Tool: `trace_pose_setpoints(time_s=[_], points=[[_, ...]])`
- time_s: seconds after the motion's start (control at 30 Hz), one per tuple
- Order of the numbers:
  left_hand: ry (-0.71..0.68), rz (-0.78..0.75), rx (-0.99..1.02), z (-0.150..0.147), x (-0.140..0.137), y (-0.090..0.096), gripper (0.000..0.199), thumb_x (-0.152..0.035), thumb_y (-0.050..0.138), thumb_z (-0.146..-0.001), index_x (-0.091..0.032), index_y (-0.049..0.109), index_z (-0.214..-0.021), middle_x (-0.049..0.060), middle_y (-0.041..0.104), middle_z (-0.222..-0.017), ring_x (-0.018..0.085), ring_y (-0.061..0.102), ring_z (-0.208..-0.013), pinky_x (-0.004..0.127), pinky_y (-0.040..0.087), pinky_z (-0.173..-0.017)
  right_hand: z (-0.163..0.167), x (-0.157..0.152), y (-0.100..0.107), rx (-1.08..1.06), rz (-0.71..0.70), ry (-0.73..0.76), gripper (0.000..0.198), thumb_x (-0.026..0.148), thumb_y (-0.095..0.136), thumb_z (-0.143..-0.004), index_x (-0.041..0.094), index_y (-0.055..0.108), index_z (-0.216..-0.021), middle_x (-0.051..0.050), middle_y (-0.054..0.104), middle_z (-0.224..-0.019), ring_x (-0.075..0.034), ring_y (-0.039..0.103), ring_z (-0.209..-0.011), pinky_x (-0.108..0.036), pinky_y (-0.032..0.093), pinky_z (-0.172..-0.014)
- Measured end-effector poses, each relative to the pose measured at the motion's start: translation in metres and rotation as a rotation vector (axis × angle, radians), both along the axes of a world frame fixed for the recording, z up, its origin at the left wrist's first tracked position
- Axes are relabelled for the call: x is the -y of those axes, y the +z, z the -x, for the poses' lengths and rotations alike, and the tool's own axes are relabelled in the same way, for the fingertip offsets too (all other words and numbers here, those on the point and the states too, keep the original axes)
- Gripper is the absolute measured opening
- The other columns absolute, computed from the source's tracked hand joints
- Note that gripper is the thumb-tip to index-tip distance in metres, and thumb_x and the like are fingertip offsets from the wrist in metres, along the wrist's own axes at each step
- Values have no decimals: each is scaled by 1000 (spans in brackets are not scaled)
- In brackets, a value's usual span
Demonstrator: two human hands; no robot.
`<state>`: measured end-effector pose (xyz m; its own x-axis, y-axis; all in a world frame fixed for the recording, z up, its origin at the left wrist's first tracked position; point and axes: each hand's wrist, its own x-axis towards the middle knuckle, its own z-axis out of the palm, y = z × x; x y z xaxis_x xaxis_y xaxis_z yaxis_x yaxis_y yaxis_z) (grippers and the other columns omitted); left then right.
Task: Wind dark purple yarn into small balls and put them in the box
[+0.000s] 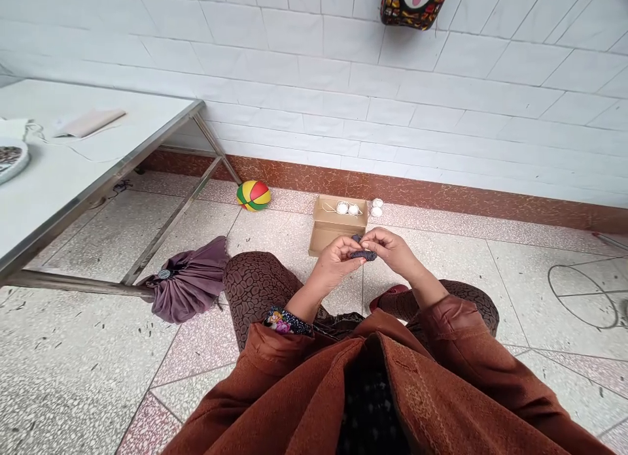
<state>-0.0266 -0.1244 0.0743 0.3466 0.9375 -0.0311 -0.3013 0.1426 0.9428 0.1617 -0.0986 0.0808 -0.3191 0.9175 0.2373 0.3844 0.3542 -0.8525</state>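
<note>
Between my knees, my left hand (336, 260) grips a small dark blue-grey bundle (364, 254) that looks like tightly wound yarn. My right hand (392, 251) is closed at the bundle's other side, with thumb and forefinger pinched on its dark strand. My fingers partly hide the bundle. Just beyond my hands an open cardboard box (318, 238) lies on the floor. White balls of string (347, 208) rest at its far side, with a loose end trailing. Two more white balls (377, 208) sit on the floor to the right of the box.
A steel-framed white table (147, 112) stands on the left, with a folded beige cloth (95, 123) on top. Under its edge lies a purple cloth bag (193, 282). A multicoloured ball (254, 195) rests by the wall. On the right floor is a wire ring (582, 297).
</note>
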Motion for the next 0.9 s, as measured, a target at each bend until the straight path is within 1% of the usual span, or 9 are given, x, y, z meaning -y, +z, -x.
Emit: trace_pose_setpoints(time_s=[0.13,0.23,0.37,0.5,0.6,0.67,0.73,0.8,0.9], points=[[137,65,42,3,-4,-6,34,-27,83,-67,-18,59,-89,-1,69,-82,10,60,-71,23,43,-69,8,15,-32,0,70,-82,24,39,53,-98,21,66,-89,1,60,-70,-14,54,-61,-26,46,-60],[223,41,-7,4,-7,-11,32,-26,82,-66,-18,61,-89,-1,67,-81,10,60,-73,24,45,-72,13,38,-39,90,-41,-28,23,37,53,-100,21,67,-91,-3,65,-81,-17,63,-75,-31,51,-72],[278,-38,-140,3,-10,-14,24,-21,78,-68,-17,62,-86,-1,67,-80,11,60,-72,25,46,-72,13,55,-17,221,-157,136,23,37,52,-102,24,70,-99,-6,67,-90,-19,65,-84,-32,53,-78],[197,-77,-246,1,-8,-11,21,-18,78,-68,-17,63,-83,-1,65,-74,10,55,-65,24,42,-65,7,39,18,239,-243,84,24,40,53,-102,25,71,-98,-6,65,-87,-19,62,-82,-32,51,-75],[46,-73,-194,-1,-3,-5,22,-21,78,-68,-17,62,-83,-2,64,-72,9,54,-63,24,40,-64,4,15,26,168,-257,16,23,39,56,-100,25,71,-92,-5,66,-86,-20,62,-82,-33,51,-77],[-11,-48,-124,-2,1,-1,24,-23,79,-69,-17,61,-84,-2,63,-73,9,54,-64,24,40,-65,4,3,17,111,-225,-57,22,37,57,-99,23,70,-87,-4,66,-83,-19,62,-80,-33,50,-77],[8,-8,-43,-2,3,2,28,-26,80,-69,-18,60,-86,-2,63,-75,10,56,-68,24,41,-68,7,0,-1,70,-154,-118,21,36,57,-97,22,68,-85,-3,67,-81,-19,62,-78,-32,50,-75],[80,25,19,-2,3,1,33,-27,82,-67,-19,58,-87,-2,63,-78,10,57,-71,25,43,-71,11,8,-21,46,-80,-126,22,36,54,-97,22,67,-86,-3,68,-82,-19,63,-78,-32,51,-74],[184,36,11,0,0,-5,35,-26,81,-66,-19,56,-89,-2,63,-80,11,58,-74,25,44,-73,18,33,-40,55,-72,-100,22,36,54,-97,22,67,-88,-4,68,-82,-20,64,-78,-32,51,-73]])
